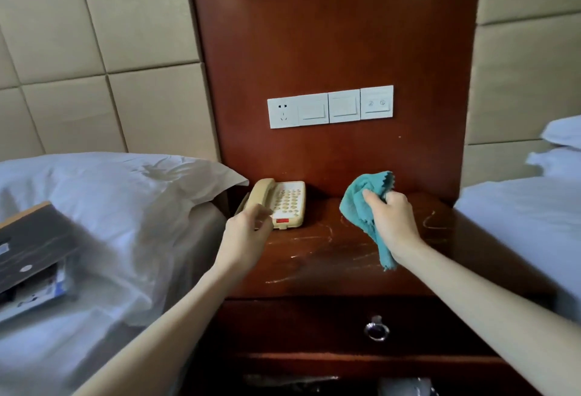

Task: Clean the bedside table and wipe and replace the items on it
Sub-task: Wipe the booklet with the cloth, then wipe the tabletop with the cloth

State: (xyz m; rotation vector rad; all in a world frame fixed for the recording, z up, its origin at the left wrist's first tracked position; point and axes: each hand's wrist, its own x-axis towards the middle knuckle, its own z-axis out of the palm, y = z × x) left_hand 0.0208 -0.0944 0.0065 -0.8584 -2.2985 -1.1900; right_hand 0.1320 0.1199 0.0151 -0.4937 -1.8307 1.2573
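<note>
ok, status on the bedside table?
Right hand grips teal cloth over table. Left hand open at phone, contact unclear. Nothing in the way.

Soft daylight, slight blur, curved edges

One telephone (284, 203), one cloth (358, 207), two hands (248, 230) (393, 222).

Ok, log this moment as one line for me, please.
left hand: open, by phone, contact unclear | right hand: grips teal cloth over bedside table | phone: on bedside table, handset cradled
</note>
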